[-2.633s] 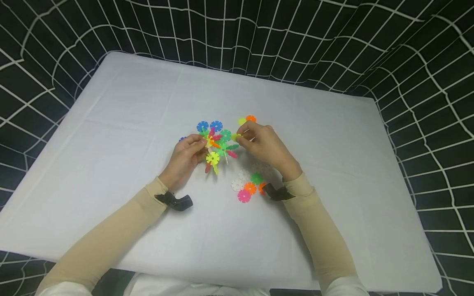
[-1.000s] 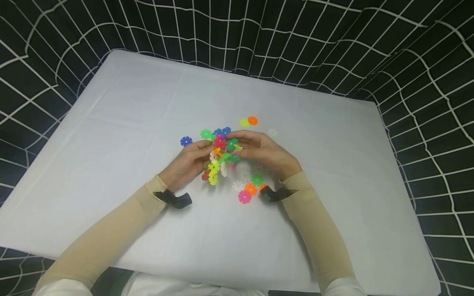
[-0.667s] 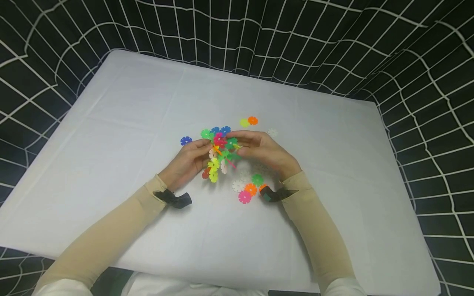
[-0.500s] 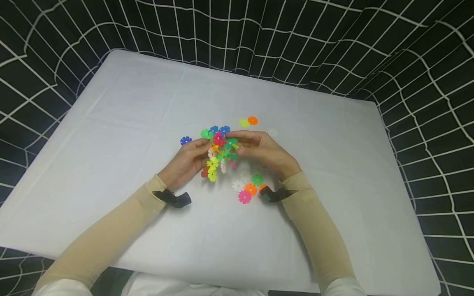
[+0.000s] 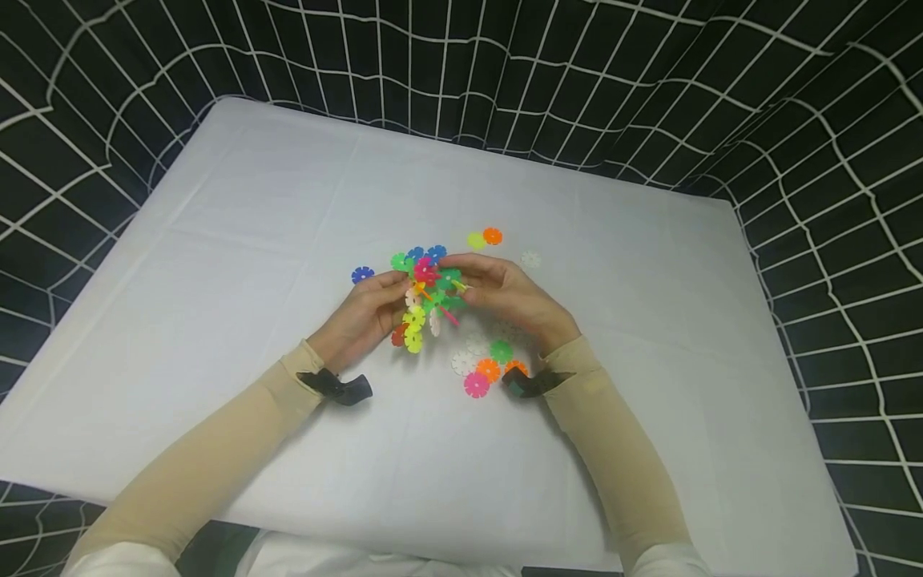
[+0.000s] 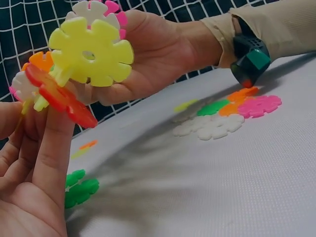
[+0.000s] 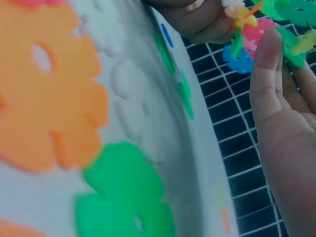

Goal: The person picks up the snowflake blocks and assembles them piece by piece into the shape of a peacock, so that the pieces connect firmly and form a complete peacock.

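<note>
A person's two hands meet over a white-covered table (image 5: 238, 240), holding between them a cluster of interlocked snowflake discs (image 5: 427, 296) in many colours. The left hand (image 5: 364, 316) grips the cluster's left side, fingers curled round it; from the left wrist camera a yellow disc (image 6: 91, 52) and a red disc (image 6: 61, 96) of the cluster stand out above those fingers (image 6: 49, 148). The right hand (image 5: 515, 292) pinches the cluster's right side with thumb and fingertips. The cluster is lifted clear of the table, near its middle. Just right of and nearer the person than the cluster lies a small heap of loose discs (image 5: 485, 361): pink, orange, green and white. Beyond the cluster sit a yellow-green and an orange disc (image 5: 485, 237) side by side, with a white disc (image 5: 530, 259) to their right. A lone blue disc (image 5: 362, 275) lies just left of the cluster
</note>
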### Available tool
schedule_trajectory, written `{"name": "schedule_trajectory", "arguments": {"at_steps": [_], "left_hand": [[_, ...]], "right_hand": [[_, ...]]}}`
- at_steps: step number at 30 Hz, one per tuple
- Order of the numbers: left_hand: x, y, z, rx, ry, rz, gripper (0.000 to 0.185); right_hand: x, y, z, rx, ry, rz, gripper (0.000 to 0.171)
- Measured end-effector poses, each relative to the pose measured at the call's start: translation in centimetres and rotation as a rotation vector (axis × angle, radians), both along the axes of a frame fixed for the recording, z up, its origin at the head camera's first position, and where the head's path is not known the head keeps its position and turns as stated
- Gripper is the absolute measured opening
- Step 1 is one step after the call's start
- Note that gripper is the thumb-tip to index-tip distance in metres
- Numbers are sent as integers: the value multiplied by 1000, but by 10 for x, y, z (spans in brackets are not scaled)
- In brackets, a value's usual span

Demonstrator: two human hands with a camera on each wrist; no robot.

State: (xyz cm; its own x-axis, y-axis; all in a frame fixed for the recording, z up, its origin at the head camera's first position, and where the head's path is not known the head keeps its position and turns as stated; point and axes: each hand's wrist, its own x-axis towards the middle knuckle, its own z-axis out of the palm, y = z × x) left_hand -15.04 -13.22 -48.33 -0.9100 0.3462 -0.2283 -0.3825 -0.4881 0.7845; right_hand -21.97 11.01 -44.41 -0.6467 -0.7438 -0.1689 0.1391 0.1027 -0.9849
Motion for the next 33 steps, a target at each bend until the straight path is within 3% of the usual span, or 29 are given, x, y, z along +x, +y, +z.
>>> {"name": "schedule_trajectory", "arguments": {"at_steps": [4, 12, 28, 33], "left_hand": [[0, 0, 0, -1, -2, -2, 48], [-1, 0, 2, 11, -5, -2, 50], [0, 0, 1, 2, -30, -21, 41], [0, 0, 1, -8, -20, -29, 42]], "right_hand": [[0, -1, -2, -32, -32, 14, 52], [-3, 2, -3, 4, 28, 20, 51], [-4, 8, -1, -8, -1, 61, 52], [-6, 9, -3, -28, -13, 73, 63]]}}
